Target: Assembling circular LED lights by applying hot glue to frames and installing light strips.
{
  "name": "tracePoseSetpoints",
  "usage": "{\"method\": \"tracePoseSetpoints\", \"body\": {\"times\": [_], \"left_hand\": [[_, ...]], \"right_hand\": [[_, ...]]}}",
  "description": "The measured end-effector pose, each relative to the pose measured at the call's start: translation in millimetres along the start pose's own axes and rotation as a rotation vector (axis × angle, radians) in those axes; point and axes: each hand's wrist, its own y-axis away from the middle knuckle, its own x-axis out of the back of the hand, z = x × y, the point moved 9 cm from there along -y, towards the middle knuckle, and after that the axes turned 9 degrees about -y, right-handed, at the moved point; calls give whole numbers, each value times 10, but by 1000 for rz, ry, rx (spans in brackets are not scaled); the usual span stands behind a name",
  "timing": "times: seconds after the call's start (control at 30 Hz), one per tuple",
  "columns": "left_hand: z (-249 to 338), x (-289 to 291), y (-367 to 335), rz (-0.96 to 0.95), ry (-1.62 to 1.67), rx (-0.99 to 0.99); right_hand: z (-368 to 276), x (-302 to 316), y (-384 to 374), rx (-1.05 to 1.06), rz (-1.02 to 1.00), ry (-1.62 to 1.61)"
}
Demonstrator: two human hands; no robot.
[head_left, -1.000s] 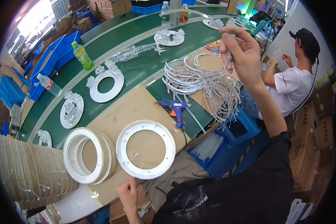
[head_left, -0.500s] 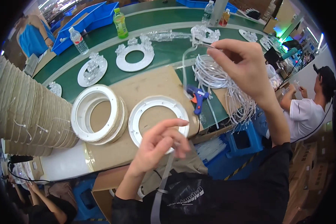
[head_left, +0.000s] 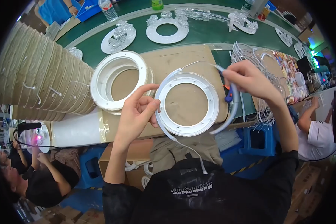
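Observation:
A white ring lies on the cardboard in front of me. Along its left edge curves a pale flexible strip, like an LED light strip, with a thin wire and small plug hanging toward my shirt. My left hand is closed on this strip, thumb and forefinger pinching it at the ring's left side. A thin wire runs from the strip's top over the ring to a second strip piece. My right hand pinches that piece near its upper end; the rest curls downward. Behind it, a blue hot glue gun is partly hidden.
Stacked white rings stand left of the single ring, beside tall stacks of beige ribbed rings. Bundled white strips lie at right. Discs with clear plastic parts line the green table's far side. Co-workers sit on both sides.
Both hands have spread the strip across the white ring. My left hand now pinches it at the ring's left; my right hand has come down beside the glue gun. The view has shifted.

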Motion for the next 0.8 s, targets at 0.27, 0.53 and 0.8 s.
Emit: {"method": "tracePoseSetpoints", "body": {"times": [0.27, 0.53, 0.8], "left_hand": [[-305, -24, -179, 41, -639, 93], [-520, -33, -284, 51, -832, -11], [-529, -65, -263, 109, -986, -107]], "right_hand": [[757, -472, -153, -149, 26, -182], [1003, -507, -336, 22, 202, -249], [994, -564, -410, 113, 229, -253]]}}
